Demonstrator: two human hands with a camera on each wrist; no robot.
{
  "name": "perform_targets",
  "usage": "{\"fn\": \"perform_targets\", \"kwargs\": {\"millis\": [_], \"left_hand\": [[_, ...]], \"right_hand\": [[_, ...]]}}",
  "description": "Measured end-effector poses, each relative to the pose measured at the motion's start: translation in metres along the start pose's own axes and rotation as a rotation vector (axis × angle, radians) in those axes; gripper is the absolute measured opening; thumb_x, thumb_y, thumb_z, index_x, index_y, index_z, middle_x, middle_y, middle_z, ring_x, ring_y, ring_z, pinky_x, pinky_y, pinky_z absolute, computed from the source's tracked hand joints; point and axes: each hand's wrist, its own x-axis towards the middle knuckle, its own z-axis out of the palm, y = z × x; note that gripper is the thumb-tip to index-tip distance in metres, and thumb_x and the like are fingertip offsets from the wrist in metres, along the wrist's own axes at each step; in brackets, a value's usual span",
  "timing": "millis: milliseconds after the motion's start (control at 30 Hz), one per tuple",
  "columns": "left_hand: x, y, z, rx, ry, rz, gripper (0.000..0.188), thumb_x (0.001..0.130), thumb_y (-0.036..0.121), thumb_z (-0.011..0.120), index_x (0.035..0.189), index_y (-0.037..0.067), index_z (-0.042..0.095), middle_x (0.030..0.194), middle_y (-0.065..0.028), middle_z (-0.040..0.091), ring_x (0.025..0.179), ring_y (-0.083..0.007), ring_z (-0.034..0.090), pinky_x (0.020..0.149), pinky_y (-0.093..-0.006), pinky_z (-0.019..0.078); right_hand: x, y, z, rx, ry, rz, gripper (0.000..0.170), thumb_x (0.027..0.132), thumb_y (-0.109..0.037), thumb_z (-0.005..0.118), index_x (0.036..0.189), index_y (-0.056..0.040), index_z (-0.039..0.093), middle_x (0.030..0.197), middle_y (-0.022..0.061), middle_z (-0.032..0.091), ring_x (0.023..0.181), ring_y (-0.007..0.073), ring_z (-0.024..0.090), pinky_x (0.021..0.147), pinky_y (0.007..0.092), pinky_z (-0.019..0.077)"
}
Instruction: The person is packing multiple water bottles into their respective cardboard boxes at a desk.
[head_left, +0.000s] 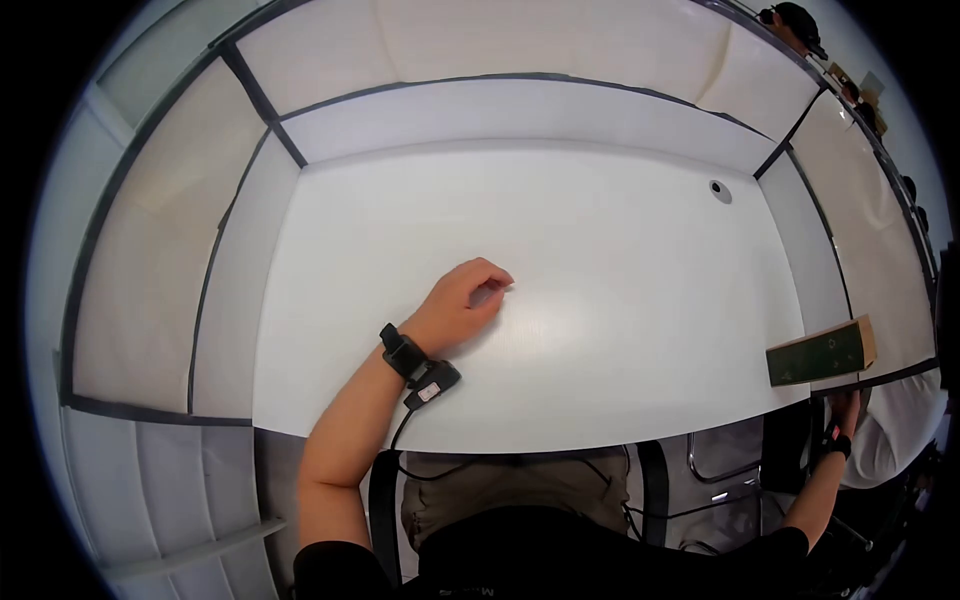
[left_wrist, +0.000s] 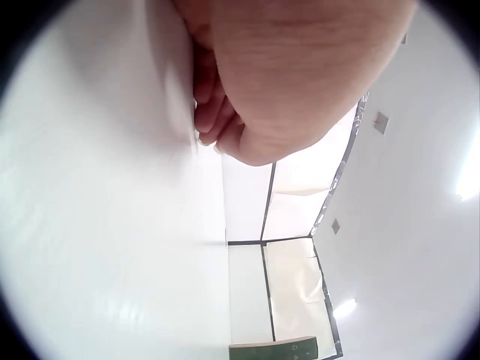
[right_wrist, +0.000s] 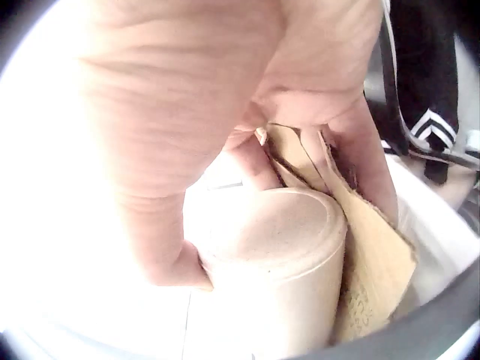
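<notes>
My left hand (head_left: 465,303) rests on the white table (head_left: 600,240) with its fingers loosely curled and nothing in them. In the left wrist view its fingertips (left_wrist: 214,135) lie right at the tabletop. Beyond the table's right front edge, my right hand (head_left: 848,408) reaches down, partly hidden below a green box. The right wrist view shows that hand gripping a pale cylinder (right_wrist: 285,232) with a round, rimmed end, the thumb along its side and other fingers behind it. Torn brown cardboard (right_wrist: 375,259) sits against the cylinder, among those fingers.
The green box (head_left: 815,358) with a brown cardboard end stands at the table's right front edge. Pale panels (head_left: 530,110) with dark edging enclose the back and sides. A round cable hole (head_left: 720,191) is at the back right. Another person's pale clothing (head_left: 900,425) shows at the right.
</notes>
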Motion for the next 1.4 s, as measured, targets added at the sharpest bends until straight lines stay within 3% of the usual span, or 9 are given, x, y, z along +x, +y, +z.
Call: {"fn": "perform_targets", "kwargs": {"millis": [333, 467, 500, 567, 633, 700, 1000, 1200, 1400], "left_hand": [[-0.002, 0.008, 0.000, -0.027, 0.001, -0.064, 0.020, 0.093, 0.003, 0.058, 0.112, 0.001, 0.064, 0.110, -0.0078, 0.065, 0.107, -0.0205, 0.062, 0.097, -0.0341, 0.0489], [-0.003, 0.011, 0.001, -0.067, 0.016, -0.108, 0.019, 0.094, 0.003, 0.058, 0.112, 0.002, 0.064, 0.110, -0.0074, 0.065, 0.108, -0.0201, 0.062, 0.097, -0.0341, 0.0484], [-0.003, 0.008, 0.002, -0.046, 0.017, -0.063, 0.017, 0.096, 0.006, 0.059, 0.111, 0.002, 0.064, 0.110, -0.0083, 0.066, 0.106, -0.0205, 0.063, 0.096, -0.0349, 0.0506], [-0.003, 0.009, 0.003, -0.044, 0.012, -0.083, 0.018, 0.096, 0.005, 0.058, 0.113, 0.002, 0.064, 0.112, -0.0073, 0.066, 0.109, -0.0199, 0.062, 0.099, -0.0346, 0.0482], [-0.002, 0.011, 0.002, -0.045, 0.014, -0.110, 0.019, 0.097, 0.005, 0.058, 0.114, 0.003, 0.065, 0.114, -0.0064, 0.066, 0.112, -0.0195, 0.061, 0.102, -0.0345, 0.0463], [-0.002, 0.011, 0.001, -0.042, 0.007, -0.105, 0.019, 0.097, 0.005, 0.058, 0.114, 0.003, 0.065, 0.115, -0.0061, 0.066, 0.113, -0.0195, 0.060, 0.102, -0.0346, 0.0463], [-0.001, 0.006, 0.001, -0.073, 0.009, -0.066, 0.021, 0.095, 0.009, 0.064, 0.115, 0.004, 0.066, 0.112, -0.0065, 0.067, 0.110, -0.0187, 0.062, 0.098, -0.0338, 0.0479], [-0.003, 0.009, -0.001, -0.264, -0.087, 0.039, 0.056, 0.090, 0.021, 0.076, 0.139, 0.005, 0.053, 0.125, -0.0095, 0.065, 0.120, -0.0204, 0.058, 0.105, -0.0359, 0.0446], [-0.019, -0.009, 0.001, -0.721, 0.088, 0.006, 0.088, 0.092, 0.049, 0.073, 0.153, 0.000, 0.031, 0.150, -0.0124, 0.044, 0.141, -0.0242, 0.039, 0.117, -0.0402, 0.0324]], "right_hand": [[-0.186, 0.012, -0.057, 0.262, 0.485, -0.176, 0.050, 0.101, -0.037, 0.057, 0.136, -0.0017, 0.055, 0.133, 0.0192, 0.063, 0.123, 0.0327, 0.061, 0.103, 0.0423, 0.0505], [-0.272, 0.014, -0.074, 0.552, 0.171, -0.245, 0.050, 0.101, -0.038, 0.056, 0.132, 0.0011, 0.058, 0.132, 0.0178, 0.064, 0.122, 0.0316, 0.060, 0.105, 0.0392, 0.0484], [-0.284, 0.003, -0.049, 0.513, 0.678, -0.214, 0.053, 0.100, -0.039, 0.057, 0.134, 0.0009, 0.058, 0.134, 0.0172, 0.063, 0.124, 0.0316, 0.059, 0.107, 0.0383, 0.0468], [-0.313, 0.003, -0.036, 0.208, 0.668, -0.357, 0.056, 0.099, -0.038, 0.056, 0.137, 0.0031, 0.053, 0.136, 0.0191, 0.060, 0.124, 0.0295, 0.058, 0.105, 0.0381, 0.0470], [-0.336, -0.006, -0.038, 0.667, 0.039, -0.398, 0.055, 0.098, -0.027, 0.055, 0.139, 0.0089, 0.049, 0.136, 0.0217, 0.058, 0.126, 0.0282, 0.056, 0.107, 0.0391, 0.0447], [-0.338, -0.010, -0.035, 0.653, 0.253, -0.502, 0.068, 0.096, -0.033, 0.058, 0.147, 0.0085, 0.039, 0.145, 0.0263, 0.050, 0.129, 0.0350, 0.054, 0.105, 0.0391, 0.0467], [-0.233, -0.046, 0.163, 0.700, 0.305, -0.412, 0.070, 0.091, -0.031, 0.059, 0.147, 0.0074, 0.041, 0.146, 0.0255, 0.050, 0.124, 0.0352, 0.057, 0.104, 0.0419, 0.0476], [-0.224, -0.067, 0.494, 0.489, -0.637, -0.190, 0.067, 0.095, -0.033, 0.065, 0.143, 0.0091, 0.046, 0.139, 0.0170, 0.058, 0.128, 0.0261, 0.056, 0.112, 0.0423, 0.0410], [-0.242, -0.091, 0.668, 0.277, -0.977, 0.144, 0.059, 0.096, -0.027, 0.065, 0.141, 0.0077, 0.050, 0.131, 0.0126, 0.061, 0.119, 0.0208, 0.059, 0.102, 0.0363, 0.0476]]}}
